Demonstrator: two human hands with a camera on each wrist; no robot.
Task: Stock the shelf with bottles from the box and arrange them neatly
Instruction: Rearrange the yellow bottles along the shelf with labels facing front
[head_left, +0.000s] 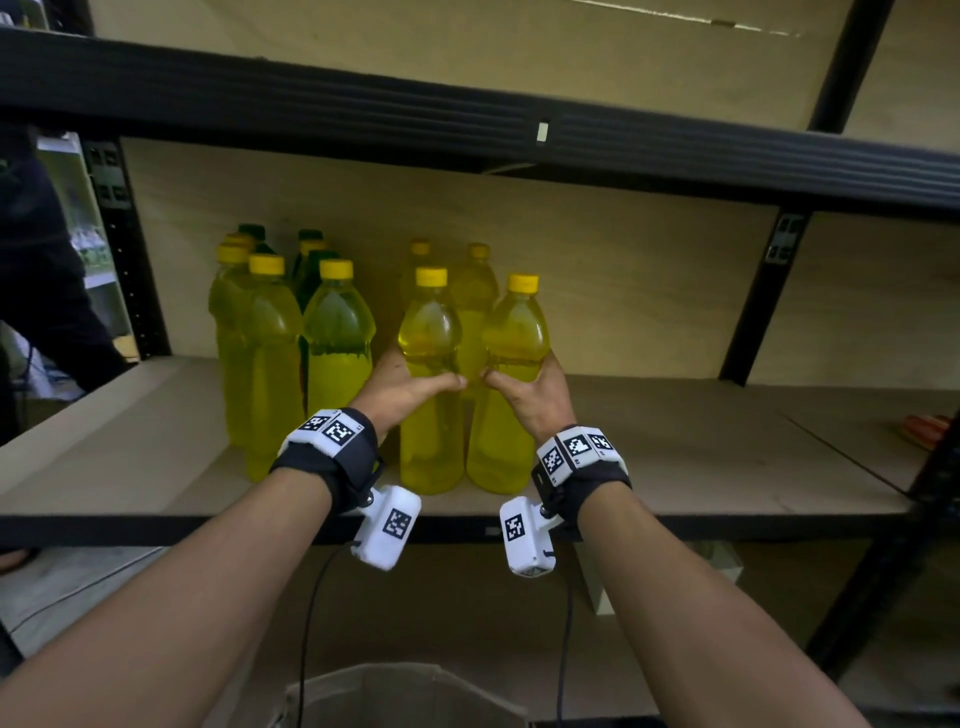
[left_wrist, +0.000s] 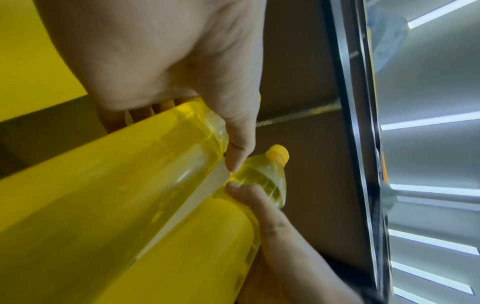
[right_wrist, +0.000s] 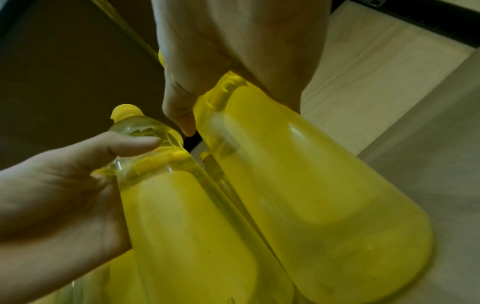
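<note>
Nearest the camera, the open top of a cardboard box (head_left: 384, 693) is showing at the bottom edge of the head view, with two thin black cables hanging over it from the white camera units strapped under both wrists. Above the box, both forearms are reaching forward to the wooden shelf (head_left: 701, 457), each hand gripping one yellow bottle at its waist. The left hand (head_left: 410, 389) is wrapping its fingers (left_wrist: 140, 115) around the left bottle (head_left: 431, 415), thumb lying across the front, so the fingers are clamped on that bottle. The right hand (head_left: 530, 397) is doing the same with the right bottle (head_left: 506, 421), its thumb (right_wrist: 179, 115) pressing the near side and the fingers curling out of sight behind. Both bottles are standing upright near the front edge of the shelf, just beside each other (the two thumbs are almost meeting between them), and both are carrying yellow caps. Directly behind them two more yellow bottles (head_left: 472, 301) are standing in a second row. Farther left a group of yellow bottles (head_left: 291, 343) is standing close together, with a couple of dark green bottles (head_left: 311, 260) showing among them at the rear. A plywood back panel is closing off the shelf behind everything, and a black metal beam (head_left: 467, 119) is crossing overhead.
</note>
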